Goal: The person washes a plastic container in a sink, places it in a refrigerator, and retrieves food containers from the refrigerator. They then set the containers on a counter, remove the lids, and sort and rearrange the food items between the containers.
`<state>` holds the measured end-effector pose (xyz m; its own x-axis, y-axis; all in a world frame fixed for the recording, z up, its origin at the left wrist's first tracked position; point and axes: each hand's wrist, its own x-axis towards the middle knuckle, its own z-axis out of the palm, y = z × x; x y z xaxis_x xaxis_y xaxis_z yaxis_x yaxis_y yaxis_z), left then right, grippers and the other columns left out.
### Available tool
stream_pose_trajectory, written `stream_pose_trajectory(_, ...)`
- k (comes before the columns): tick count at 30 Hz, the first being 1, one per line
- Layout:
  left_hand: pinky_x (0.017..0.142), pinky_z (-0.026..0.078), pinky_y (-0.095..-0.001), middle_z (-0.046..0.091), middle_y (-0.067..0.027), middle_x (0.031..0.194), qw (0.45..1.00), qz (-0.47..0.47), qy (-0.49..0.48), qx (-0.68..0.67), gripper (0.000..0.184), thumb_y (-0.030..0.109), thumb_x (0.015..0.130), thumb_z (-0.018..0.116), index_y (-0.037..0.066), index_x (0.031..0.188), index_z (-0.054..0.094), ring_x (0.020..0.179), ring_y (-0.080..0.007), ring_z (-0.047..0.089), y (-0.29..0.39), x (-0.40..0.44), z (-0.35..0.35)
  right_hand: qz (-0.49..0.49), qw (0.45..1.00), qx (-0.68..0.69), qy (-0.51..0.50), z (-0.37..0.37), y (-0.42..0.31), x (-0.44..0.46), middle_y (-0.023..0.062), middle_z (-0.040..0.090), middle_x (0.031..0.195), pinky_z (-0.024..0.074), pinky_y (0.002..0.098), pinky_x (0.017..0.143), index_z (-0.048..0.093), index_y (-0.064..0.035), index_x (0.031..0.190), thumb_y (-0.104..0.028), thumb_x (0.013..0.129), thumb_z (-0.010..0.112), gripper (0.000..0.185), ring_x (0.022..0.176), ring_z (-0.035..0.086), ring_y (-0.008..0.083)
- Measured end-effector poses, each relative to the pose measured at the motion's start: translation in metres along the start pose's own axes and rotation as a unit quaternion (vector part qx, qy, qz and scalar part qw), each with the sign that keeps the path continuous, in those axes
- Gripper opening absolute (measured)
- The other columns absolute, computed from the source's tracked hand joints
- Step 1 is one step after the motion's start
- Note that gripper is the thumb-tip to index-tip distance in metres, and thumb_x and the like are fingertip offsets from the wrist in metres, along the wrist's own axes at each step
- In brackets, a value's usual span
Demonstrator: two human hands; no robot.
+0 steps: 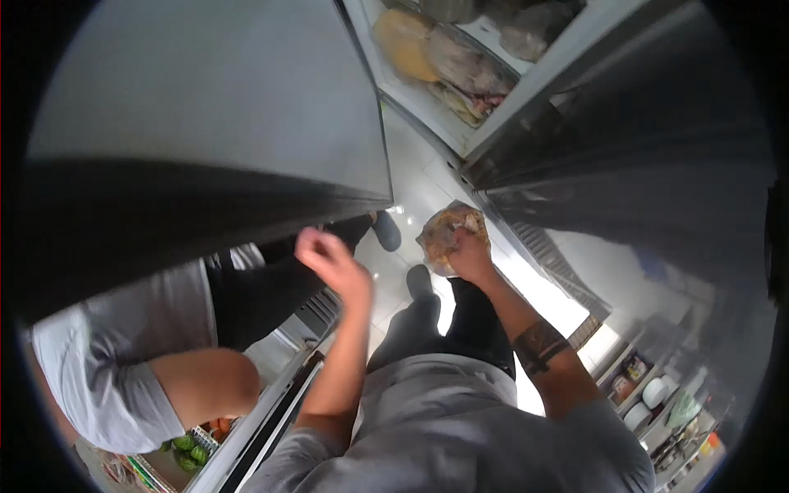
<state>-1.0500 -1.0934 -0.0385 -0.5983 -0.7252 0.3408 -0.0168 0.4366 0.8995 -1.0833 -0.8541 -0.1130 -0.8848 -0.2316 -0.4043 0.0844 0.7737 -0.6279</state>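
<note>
My right hand (pixel 472 256) is closed on the top of a clear plastic bag (pixel 450 228) with yellow-brown food inside, which hangs above the floor in front of my legs. What the food is, I cannot make out. My left hand (pixel 330 260) is raised beside the lower edge of an open fridge door (pixel 246 90). Its fingers are loosely bent, slightly blurred, and appear to hold nothing. In front of me stands the open fridge compartment (pixel 448 127), with several bagged foods (pixel 468 66) on its shelf.
A second door with a dark face (pixel 625 140) stands to the right. At the left, close by, is another person (pixel 140 345) in a light shirt and dark trousers. Green vegetables (pixel 191 452) lie in a container at lower left. A rack with dishes (pixel 653 394) stands at lower right.
</note>
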Motion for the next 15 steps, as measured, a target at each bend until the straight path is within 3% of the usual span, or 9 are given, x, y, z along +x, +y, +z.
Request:
stream_pose_trajectory(2, 0.092, 0.045, -0.038, 0.045, -0.0123, 0.122, 0.969, -0.104, -0.174, 0.142, 0.032, 0.021, 0.106, 0.058, 0.003, 0.13, 0.048, 0.104, -0.0218, 0.047, -0.042, -0.074, -0.007, -0.025, 0.997, 0.051, -0.046, -0.028, -0.036, 0.015, 0.0248, 0.07, 0.109, 0.0537, 0.0491, 0.093, 0.07, -0.0023, 0.107, -0.032, 0.081, 0.072, 0.04, 0.101, 0.068, 0.042)
stream_pose_trajectory(3, 0.095, 0.045, -0.0404, 0.045, -0.0145, 0.131, 0.905, -0.339, -0.25, 0.06, 0.044, 0.033, 0.106, 0.056, 0.004, 0.138, 0.045, 0.113, -0.0251, 0.049, -0.062, -0.095, -0.003, -0.029, 0.997, 0.047, -0.052, -0.038, -0.051, 0.021, 0.0248, 0.07, 0.109, 0.0537, 0.0491, 0.093, 0.07, -0.0023, 0.107, -0.032, 0.081, 0.072, 0.04, 0.101, 0.068, 0.042)
stream_pose_trajectory(4, 0.099, 0.046, -0.0428, 0.046, -0.0167, 0.139, 0.779, -0.547, -0.306, -0.031, 0.056, 0.044, 0.107, 0.054, 0.005, 0.146, 0.042, 0.122, -0.0284, 0.05, -0.061, -0.097, 0.016, -0.036, 0.997, 0.035, -0.056, -0.048, -0.062, 0.034, 0.0249, 0.07, 0.107, 0.0536, 0.0481, 0.093, 0.07, -0.0011, 0.107, -0.034, 0.08, 0.072, 0.042, 0.099, 0.068, 0.0425)
stream_pose_trajectory(6, 0.111, 0.042, -0.0536, 0.036, -0.0187, 0.159, 0.647, -0.695, -0.267, -0.164, 0.084, 0.07, 0.103, 0.041, 0.01, 0.161, 0.027, 0.144, -0.0339, 0.04, -0.05, -0.089, 0.045, -0.049, 0.997, 0.022, -0.057, -0.05, -0.078, 0.049, 0.025, 0.07, 0.106, 0.0535, 0.0472, 0.092, 0.07, 0.0001, 0.107, -0.035, 0.079, 0.072, 0.045, 0.097, 0.068, 0.0431)
stream_pose_trajectory(7, 0.118, 0.031, -0.0639, 0.023, -0.0157, 0.17, 0.599, -0.719, -0.238, -0.259, 0.094, 0.079, 0.099, 0.028, 0.015, 0.166, 0.014, 0.156, -0.0345, 0.023, -0.058, -0.085, 0.059, -0.063, 0.997, 0.011, -0.042, -0.044, -0.082, 0.053, 0.026, 0.07, 0.102, 0.0539, 0.0478, 0.089, 0.066, -0.0004, 0.108, -0.026, 0.082, 0.069, 0.037, 0.097, 0.068, 0.0444)
stream_pose_trajectory(8, 0.119, 0.033, -0.0599, 0.034, -0.0147, 0.165, 0.547, -0.689, -0.246, -0.406, 0.088, 0.074, 0.102, 0.031, 0.013, 0.164, 0.02, 0.152, -0.0349, 0.032, -0.079, -0.085, 0.067, -0.078, 0.997, -0.002, -0.027, -0.04, -0.085, 0.059, 0.0271, 0.07, 0.099, 0.0543, 0.0485, 0.086, 0.062, -0.0008, 0.11, -0.017, 0.086, 0.066, 0.029, 0.097, 0.069, 0.0457)
stream_pose_trajectory(10, 0.118, 0.037, -0.0506, 0.04, -0.0134, 0.161, 0.492, -0.629, -0.175, -0.575, 0.083, 0.07, 0.103, 0.034, 0.012, 0.162, 0.026, 0.148, -0.0316, 0.038, -0.086, -0.071, 0.101, -0.12, 0.992, -0.009, -0.036, -0.035, -0.097, 0.067, 0.0275, 0.069, 0.1, 0.0544, 0.0491, 0.086, 0.062, 0.0002, 0.11, -0.017, 0.086, 0.064, 0.03, 0.097, 0.068, 0.0462)
stream_pose_trajectory(11, 0.118, 0.038, -0.0498, 0.041, -0.0136, 0.16, 0.51, -0.605, -0.149, -0.593, 0.083, 0.07, 0.103, 0.034, 0.012, 0.162, 0.027, 0.147, -0.0317, 0.04, -0.086, -0.067, 0.112, -0.15, 0.987, -0.004, -0.056, -0.032, -0.101, 0.07, 0.0279, 0.069, 0.102, 0.0545, 0.0498, 0.085, 0.062, 0.0012, 0.111, -0.016, 0.087, 0.063, 0.03, 0.097, 0.068, 0.0468)
stream_pose_trajectory(15, 0.116, 0.04, -0.0468, 0.045, -0.0141, 0.157, 0.79, -0.452, -0.153, -0.385, 0.084, 0.072, 0.103, 0.032, 0.009, 0.159, 0.033, 0.143, -0.0318, 0.045, -0.082, -0.04, 0.157, -0.185, 0.979, 0.078, -0.032, -0.056, -0.139, 0.095, 0.029, 0.067, 0.107, 0.0536, 0.0509, 0.089, 0.061, 0.0028, 0.114, -0.013, 0.087, 0.061, 0.032, 0.101, 0.066, 0.0478)
